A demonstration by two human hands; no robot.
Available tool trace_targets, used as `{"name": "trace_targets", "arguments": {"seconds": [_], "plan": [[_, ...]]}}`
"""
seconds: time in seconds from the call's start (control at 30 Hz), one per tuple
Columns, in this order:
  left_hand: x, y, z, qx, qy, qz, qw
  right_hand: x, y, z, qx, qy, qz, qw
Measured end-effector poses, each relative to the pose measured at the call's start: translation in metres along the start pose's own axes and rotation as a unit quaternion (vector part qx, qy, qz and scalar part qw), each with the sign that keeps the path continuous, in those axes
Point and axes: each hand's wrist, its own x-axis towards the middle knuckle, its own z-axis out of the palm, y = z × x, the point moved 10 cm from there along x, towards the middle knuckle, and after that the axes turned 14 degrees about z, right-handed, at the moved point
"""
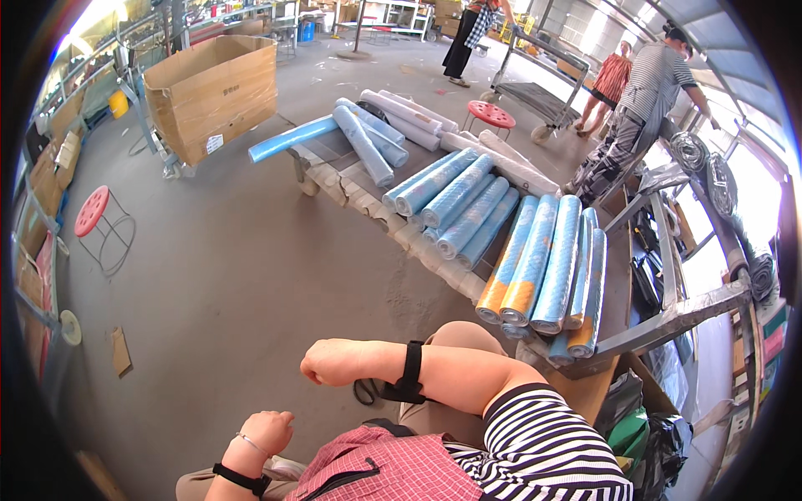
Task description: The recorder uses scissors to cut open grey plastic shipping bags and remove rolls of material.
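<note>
My right hand [326, 361] is held out over the floor in front of my knee, closed in a loose fist. My left hand [267, 432] is curled closed above my lap, lower and to the left. No object shows in either hand, though both palms are turned out of sight. A black strap [408, 371] circles my right forearm and another strap [241, 481] my left wrist. Neither hand touches the rolls. Nearest them, several blue rolls with orange ends [525, 275] lie on a low cart [399, 230] ahead to the right.
More blue rolls [368, 142] and white rolls [405, 117] lie farther along the cart. A large cardboard box [209, 104] stands far left. Red stools [93, 210] [491, 115] stand on the floor. A metal frame [681, 321] is at right. A person in stripes [652, 83] works beyond the cart.
</note>
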Motion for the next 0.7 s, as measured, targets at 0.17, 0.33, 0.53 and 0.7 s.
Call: {"name": "trace_targets", "arguments": {"seconds": [0.17, 0.33, 0.53, 0.7], "plan": [[0.001, 0.000, 0.000, -0.012, -0.013, -0.011, 1.000, -0.002, 0.000, -0.001, -0.002, 0.006, 0.001, 1.000], [-0.001, 0.001, -0.001, -0.015, -0.016, -0.011, 1.000, -0.003, 0.000, 0.003, -0.007, 0.005, -0.004, 1.000], [-0.002, 0.000, -0.008, -0.017, 0.003, -0.024, 1.000, -0.003, 0.000, 0.008, -0.026, -0.004, -0.020, 0.999], [-0.003, -0.006, 0.010, -0.038, -0.065, -0.049, 0.996, -0.001, 0.002, 0.014, -0.036, -0.043, 0.012, 0.998]]}}
